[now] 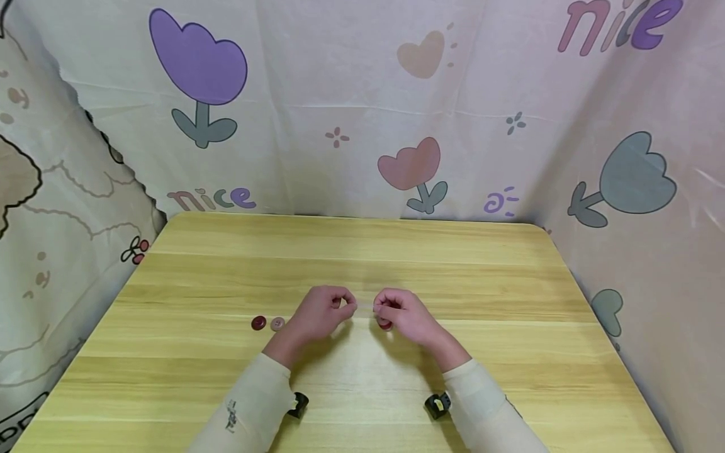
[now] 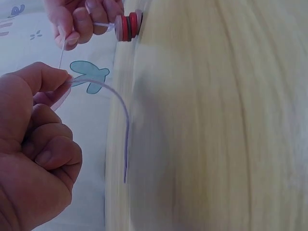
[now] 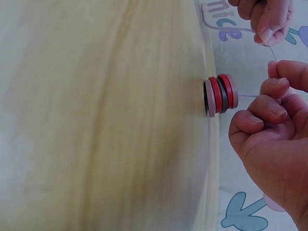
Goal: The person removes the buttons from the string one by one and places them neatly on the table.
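Note:
My left hand [image 1: 320, 313] pinches a thin pale cord [image 2: 126, 125] between thumb and forefinger; in the left wrist view the cord's tail curves down from the fingertips. Facing it, my right hand [image 1: 406, 316] pinches the same cord, with a short stretch running between the two hands. Below the right hand's fingers, a stack of threaded buttons [image 3: 221, 94] in red, black and dusty pink hangs on the cord, close to the tabletop. Several buttons sit face to face in that stack. Whether they touch the table is hard to tell.
Left of my left hand, a dark red button [image 1: 258, 323] and a dusty pink button [image 1: 277, 324] lie on the wooden table [image 1: 362, 251]. A printed cloth [image 1: 317, 75] hangs behind the table and along both sides. Each wrist wears a small black camera [image 1: 437, 406].

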Available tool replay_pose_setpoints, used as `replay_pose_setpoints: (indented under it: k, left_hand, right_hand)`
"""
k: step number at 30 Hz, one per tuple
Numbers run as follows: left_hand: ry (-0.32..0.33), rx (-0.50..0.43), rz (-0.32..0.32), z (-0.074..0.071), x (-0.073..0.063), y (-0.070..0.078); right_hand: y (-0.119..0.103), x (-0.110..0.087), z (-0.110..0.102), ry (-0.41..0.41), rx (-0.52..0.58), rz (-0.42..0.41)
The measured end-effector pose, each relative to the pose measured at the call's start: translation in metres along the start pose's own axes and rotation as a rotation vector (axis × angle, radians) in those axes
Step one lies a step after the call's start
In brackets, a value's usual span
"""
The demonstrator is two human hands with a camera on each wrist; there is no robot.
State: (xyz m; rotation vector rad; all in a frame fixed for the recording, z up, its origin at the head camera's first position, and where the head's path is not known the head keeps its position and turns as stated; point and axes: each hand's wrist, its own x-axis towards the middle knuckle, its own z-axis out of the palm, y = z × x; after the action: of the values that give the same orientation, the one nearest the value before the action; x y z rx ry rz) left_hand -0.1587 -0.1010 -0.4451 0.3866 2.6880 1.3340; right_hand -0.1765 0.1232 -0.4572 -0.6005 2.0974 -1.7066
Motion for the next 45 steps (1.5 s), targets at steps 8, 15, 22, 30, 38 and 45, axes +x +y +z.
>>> replay_pose_setpoints:
  k: [8, 15, 22, 30, 38, 45]
  left_hand:
    - [0.034, -0.007, -0.038, -0.009, -0.002, -0.005]
    - [0.052, -0.009, -0.074, -0.014, -0.003, -0.007]
    - [0.068, -0.004, -0.07, -0.017, -0.003, -0.013]
    - [0.073, -0.011, -0.073, -0.019, -0.007, -0.017]
    - [0.046, -0.007, -0.071, -0.018, -0.007, -0.019]
    - [-0.001, -0.042, -0.076, -0.018, -0.008, -0.019]
  right_hand:
    - [-0.027, -0.007, 0.001, 0.013, -0.089, -0.001]
    - [-0.042, -0.012, 0.001, 0.032, -0.13, -0.012]
    - [-0.039, -0.012, 0.0, 0.024, -0.14, 0.0]
    - [-0.04, -0.014, 0.001, 0.017, -0.14, 0.02]
    - [-0.039, -0.014, 0.001, 0.02, -0.141, 0.008]
    - [-0.039, -0.013, 0.001, 0.031, -0.144, 0.01]
